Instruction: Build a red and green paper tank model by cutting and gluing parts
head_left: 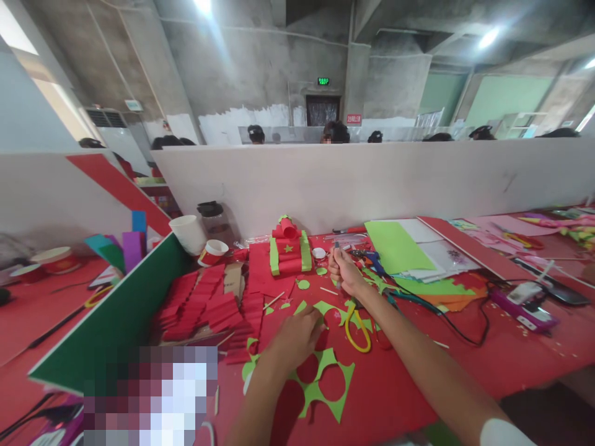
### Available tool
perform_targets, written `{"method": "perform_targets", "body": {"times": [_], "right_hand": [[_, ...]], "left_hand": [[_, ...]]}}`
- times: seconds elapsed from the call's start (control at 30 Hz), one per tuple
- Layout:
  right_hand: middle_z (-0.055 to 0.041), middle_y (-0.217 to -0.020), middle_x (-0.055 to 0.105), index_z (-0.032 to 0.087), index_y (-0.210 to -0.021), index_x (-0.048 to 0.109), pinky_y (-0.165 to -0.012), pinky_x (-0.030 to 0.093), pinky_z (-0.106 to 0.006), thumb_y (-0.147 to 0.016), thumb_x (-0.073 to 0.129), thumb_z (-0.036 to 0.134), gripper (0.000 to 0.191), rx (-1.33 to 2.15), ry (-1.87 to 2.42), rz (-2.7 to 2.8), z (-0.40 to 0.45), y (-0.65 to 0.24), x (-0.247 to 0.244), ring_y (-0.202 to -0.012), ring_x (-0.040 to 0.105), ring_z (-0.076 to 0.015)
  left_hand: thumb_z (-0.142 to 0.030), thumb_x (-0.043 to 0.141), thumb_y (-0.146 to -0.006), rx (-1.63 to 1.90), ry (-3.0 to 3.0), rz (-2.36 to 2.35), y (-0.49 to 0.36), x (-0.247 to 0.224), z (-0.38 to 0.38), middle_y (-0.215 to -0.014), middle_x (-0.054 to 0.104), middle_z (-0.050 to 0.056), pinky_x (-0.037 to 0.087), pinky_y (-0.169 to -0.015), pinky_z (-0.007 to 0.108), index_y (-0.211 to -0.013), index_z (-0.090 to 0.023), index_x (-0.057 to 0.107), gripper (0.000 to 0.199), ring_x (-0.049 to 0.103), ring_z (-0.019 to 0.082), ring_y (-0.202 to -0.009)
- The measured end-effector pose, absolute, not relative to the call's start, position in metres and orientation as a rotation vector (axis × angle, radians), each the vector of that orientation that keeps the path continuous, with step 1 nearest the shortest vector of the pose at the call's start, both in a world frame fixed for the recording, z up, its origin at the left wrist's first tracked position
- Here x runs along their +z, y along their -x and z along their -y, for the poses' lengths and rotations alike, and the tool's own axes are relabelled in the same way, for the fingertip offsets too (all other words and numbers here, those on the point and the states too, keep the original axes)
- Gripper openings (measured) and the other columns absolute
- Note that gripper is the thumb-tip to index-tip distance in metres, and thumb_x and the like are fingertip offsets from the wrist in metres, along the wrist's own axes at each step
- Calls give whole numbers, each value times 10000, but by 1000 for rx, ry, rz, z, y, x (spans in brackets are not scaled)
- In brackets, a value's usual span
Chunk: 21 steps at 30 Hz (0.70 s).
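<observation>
My right hand (344, 271) is closed in a fist round a slim grey tool (337, 245), held upright above the table; its kind I cannot make out. My left hand (300, 334) is low over the green paper scraps (328, 358), its fingers curled together. Whatever they may hold is hidden beneath them. Round holes are cut through these scraps. Beyond the hands stands a red paper model (290, 249) with green side strips and a yellow star. Yellow-handled scissors (357, 331) lie beside my right forearm. A small green paper disc (304, 284) lies between the hands and the model.
Stacks of folded red paper (199, 297) lie left, beside a green divider (125, 310) and paper cups (214, 251). A glue gun (375, 262) with a black cable and green sheets (400, 248) are at right. A white partition (325, 179) bounds the back.
</observation>
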State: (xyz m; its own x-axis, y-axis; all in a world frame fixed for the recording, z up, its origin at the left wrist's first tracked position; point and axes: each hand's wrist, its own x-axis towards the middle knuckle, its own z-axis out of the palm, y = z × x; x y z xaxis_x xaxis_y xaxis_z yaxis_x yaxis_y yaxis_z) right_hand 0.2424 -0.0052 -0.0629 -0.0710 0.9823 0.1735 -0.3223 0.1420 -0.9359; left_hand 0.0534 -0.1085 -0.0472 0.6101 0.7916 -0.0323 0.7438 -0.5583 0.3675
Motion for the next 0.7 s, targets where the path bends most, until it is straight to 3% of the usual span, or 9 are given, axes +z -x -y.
{"method": "perform_targets", "body": {"times": [0.1,0.17,0.27,0.37,0.57,0.7], "right_hand": [[101,-570,294,259,-813,353,-369,180,-178,-826,528,676,453,1203,852,1143,1,-240,-67,-410,217,-77],[80,-599,389,264,-871,393,-400,293,-191,-856,482,668,415,1133,870,1204,-2,-237,-72,-439,339,-93],[-5,-788,577,255,-954,469,-620,482,-262,-898,428,634,386,1013,912,1368,-4,-235,-76,-686,566,-150],[-60,-961,617,228,-937,540,-824,473,-305,-918,445,575,361,789,959,1517,2,-236,-69,-925,585,-193],[-10,-752,537,212,-789,516,-689,420,-277,-966,387,502,364,527,1108,1668,35,-248,-51,-699,507,-167],[3,-695,477,213,-739,519,-635,389,-272,-965,359,522,415,592,1174,1599,47,-261,-63,-652,468,-163]], "left_hand": [[-275,360,-966,174,-2488,-1248,-54,-45,110,-1107,620,71,444,-746,279,-993,-224,603,250,635,175,-881],[-273,357,-967,171,-2503,-1245,-54,-45,110,-1122,617,67,443,-736,279,-998,-227,597,247,635,177,-888],[-270,352,-969,167,-2528,-1224,-53,-46,111,-1150,610,58,444,-730,274,-1012,-238,586,240,634,178,-924],[-267,369,-964,186,-2539,-1202,-52,-49,112,-1224,584,52,450,-757,269,-1053,-250,569,219,628,176,-977],[-268,375,-956,185,-2521,-1220,-52,-50,113,-1176,600,55,449,-708,276,-1008,-237,559,194,634,190,-943],[-274,388,-953,168,-2499,-1224,-53,-49,112,-1192,592,54,449,-710,280,-1039,-244,558,192,634,191,-938]]}}
